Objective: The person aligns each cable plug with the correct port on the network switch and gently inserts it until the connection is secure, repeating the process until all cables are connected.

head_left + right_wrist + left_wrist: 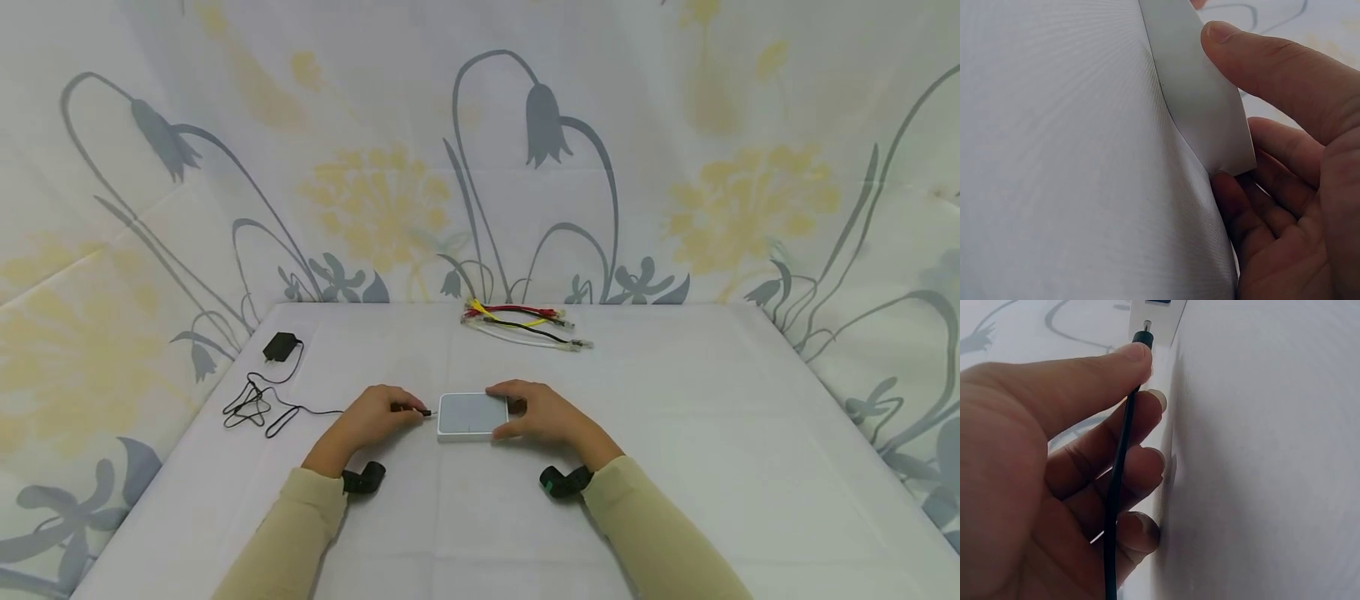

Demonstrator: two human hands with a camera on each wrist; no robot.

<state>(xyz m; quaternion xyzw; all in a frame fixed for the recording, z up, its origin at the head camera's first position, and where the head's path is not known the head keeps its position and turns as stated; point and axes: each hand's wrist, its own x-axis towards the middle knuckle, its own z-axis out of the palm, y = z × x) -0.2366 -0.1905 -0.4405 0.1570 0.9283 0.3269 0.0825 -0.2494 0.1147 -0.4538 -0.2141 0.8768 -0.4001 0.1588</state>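
A flat white box-shaped device (472,415) with a grey top lies in the middle of the table. My left hand (378,414) pinches the black barrel plug (1143,339) of a power cord between thumb and index finger, at the device's left side. The plug's metal tip points at that side, near a blue port (1159,301); whether it has entered a socket I cannot tell. The cord (1115,481) runs down past the curled fingers. At the device's right end, my right hand (540,414) grips it, thumb (1260,56) on the near side and fingers round the far side.
Toward the back left sits the black power adapter (281,347), its cord looped in a loose tangle (247,408) on the white table (712,417). Several short network cables (517,338) in red, yellow, black and white lie at the back edge. Flowered cloth (645,167) hangs behind.
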